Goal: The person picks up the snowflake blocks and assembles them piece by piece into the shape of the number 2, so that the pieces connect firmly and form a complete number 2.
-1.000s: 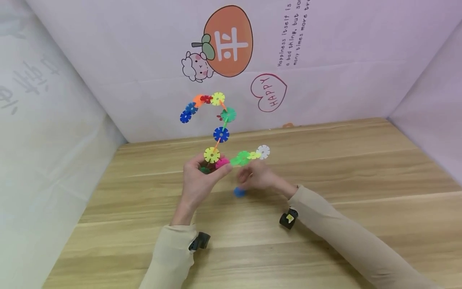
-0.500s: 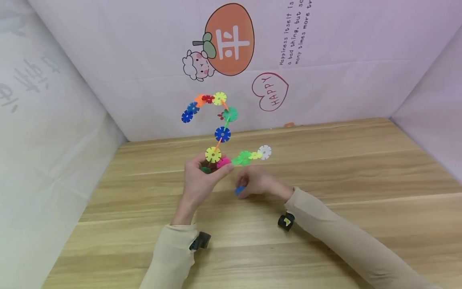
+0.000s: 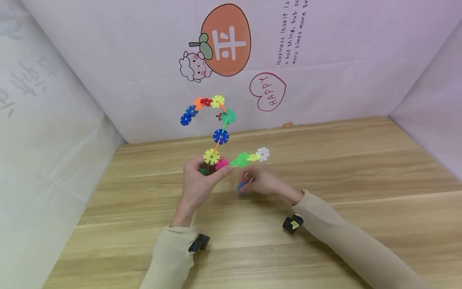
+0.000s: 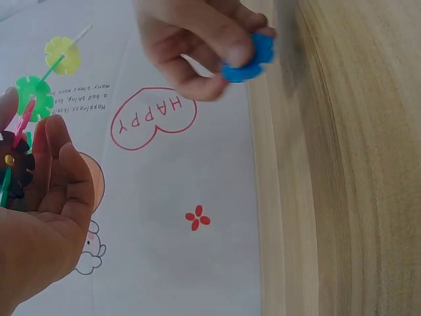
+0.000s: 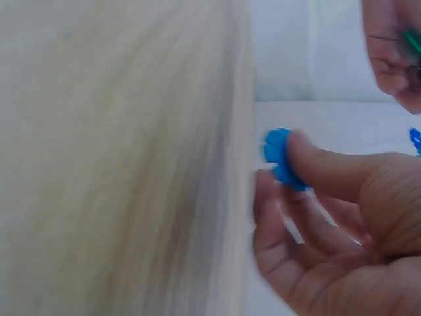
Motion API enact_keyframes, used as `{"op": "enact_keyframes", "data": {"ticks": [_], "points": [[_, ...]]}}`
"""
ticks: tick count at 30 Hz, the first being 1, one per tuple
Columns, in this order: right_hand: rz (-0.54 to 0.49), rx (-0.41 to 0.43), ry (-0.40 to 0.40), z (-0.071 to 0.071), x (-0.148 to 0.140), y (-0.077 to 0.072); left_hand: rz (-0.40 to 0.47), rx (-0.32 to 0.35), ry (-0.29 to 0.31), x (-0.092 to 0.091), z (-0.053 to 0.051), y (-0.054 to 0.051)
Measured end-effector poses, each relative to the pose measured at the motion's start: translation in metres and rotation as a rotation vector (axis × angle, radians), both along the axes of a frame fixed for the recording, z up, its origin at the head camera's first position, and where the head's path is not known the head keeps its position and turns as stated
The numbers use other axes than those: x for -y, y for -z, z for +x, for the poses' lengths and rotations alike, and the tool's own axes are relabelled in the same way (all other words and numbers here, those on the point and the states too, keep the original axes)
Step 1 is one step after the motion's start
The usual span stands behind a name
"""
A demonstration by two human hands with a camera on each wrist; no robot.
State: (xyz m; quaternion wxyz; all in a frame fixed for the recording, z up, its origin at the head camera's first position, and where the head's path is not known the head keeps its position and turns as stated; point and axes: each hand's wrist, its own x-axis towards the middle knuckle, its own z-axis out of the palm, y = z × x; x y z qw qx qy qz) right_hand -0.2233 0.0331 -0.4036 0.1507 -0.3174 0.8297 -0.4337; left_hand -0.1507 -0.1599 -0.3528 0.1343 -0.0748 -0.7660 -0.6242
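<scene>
A chain of notched plastic discs, joined edge to edge in many colours, is held up by my left hand [image 3: 200,182]. Its thumb and fingers grip the chain near a pink disc [image 3: 221,163]. From there one branch climbs past a yellow disc [image 3: 211,156] and curves over to a dark blue disc [image 3: 185,119] at its end. A shorter branch runs right through a green disc [image 3: 243,159] to a white disc [image 3: 263,154]. Just below that branch, my right hand [image 3: 265,181] pinches a loose blue disc [image 5: 279,157] between thumb and fingers, apart from the chain.
Beneath both hands lies a wood-grain table [image 3: 245,249]. A white printed cloth [image 3: 144,80] rises behind it, with more cloth at the left and right sides. Black wrist cameras sit on both sleeves.
My right hand turns the blue disc in its fingers, tilting it and shifting slightly. The left hand holds the chain in nearly the same place.
</scene>
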Motion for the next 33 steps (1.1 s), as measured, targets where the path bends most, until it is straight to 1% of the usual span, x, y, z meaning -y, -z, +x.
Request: {"op": "enact_keyframes", "data": {"ticks": [2, 4, 6, 9, 12, 16, 20, 23, 30, 33], "points": [[-0.092, 0.045, 0.058, 0.002, -0.006, -0.003, -0.006, 0.008, -0.004, 0.0, 0.0, 0.0], [-0.172, 0.066, 0.112, 0.003, -0.012, -0.007, -0.009, 0.017, -0.01, 0.0, 0.0, 0.0], [-0.232, 0.071, 0.142, 0.002, -0.017, -0.013, -0.012, 0.024, -0.016, 0.001, 0.0, 0.0], [-0.276, 0.074, 0.196, -0.002, -0.026, -0.023, -0.015, 0.041, -0.034, 0.003, 0.001, 0.0], [-0.292, 0.067, 0.239, -0.007, -0.036, -0.032, -0.023, 0.056, -0.053, 0.006, 0.002, 0.0], [-0.342, 0.013, 0.251, -0.013, -0.049, -0.042, -0.021, 0.057, -0.076, 0.01, 0.002, -0.001], [-0.388, -0.06, 0.221, -0.014, -0.058, -0.049, -0.014, 0.048, -0.085, 0.012, 0.001, 0.001], [-0.373, -0.108, 0.202, -0.014, -0.06, -0.052, -0.011, 0.043, -0.087, 0.013, -0.001, 0.002], [-0.344, -0.152, 0.213, -0.014, -0.059, -0.056, -0.01, 0.048, -0.088, 0.012, -0.002, 0.002], [-0.332, -0.224, 0.22, -0.013, -0.058, -0.057, -0.007, 0.047, -0.071, 0.011, -0.004, 0.003]]}}
